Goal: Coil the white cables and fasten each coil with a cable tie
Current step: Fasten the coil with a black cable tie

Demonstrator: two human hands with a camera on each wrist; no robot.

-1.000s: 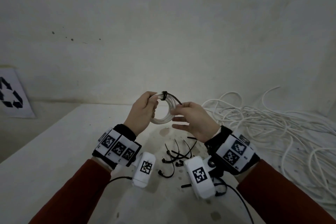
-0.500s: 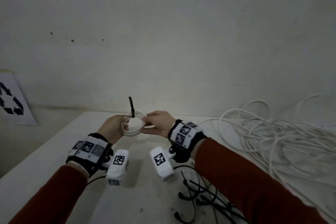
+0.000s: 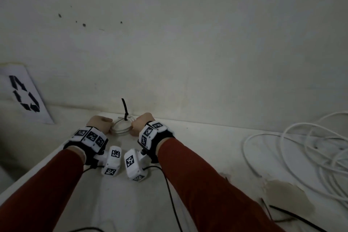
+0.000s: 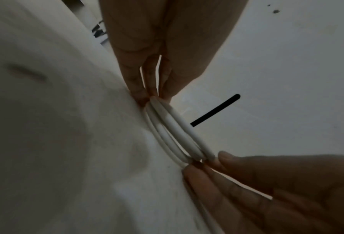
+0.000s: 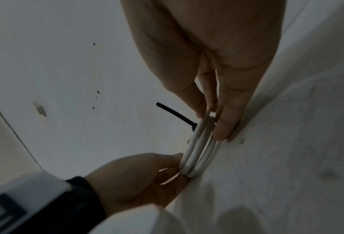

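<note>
A small coil of white cable (image 3: 120, 128) lies low over the white table (image 3: 207, 149), at its far edge by the wall. A black cable tie (image 3: 124, 109) binds the coil's far side, and its tail sticks straight up. My left hand (image 3: 98, 124) pinches the coil's left side between thumb and fingers. My right hand (image 3: 141, 124) pinches the right side. The left wrist view shows the left hand (image 4: 151, 93) gripping the coil's (image 4: 179, 131) strands, with the tie's tail (image 4: 215, 110) beyond. In the right wrist view, the right hand (image 5: 213, 123) holds the coil (image 5: 197, 148) against the table.
A large loose tangle of white cable (image 3: 301, 147) covers the table's right side. Spare black cable ties (image 3: 293, 214) lie near a chipped patch (image 3: 288, 198) at the front right. A recycling sign (image 3: 24, 94) leans at the left, beyond the table's left edge.
Both hands carried the tied coil away from my body and down to the table's far edge by the wall. The tie's tail now points up.
</note>
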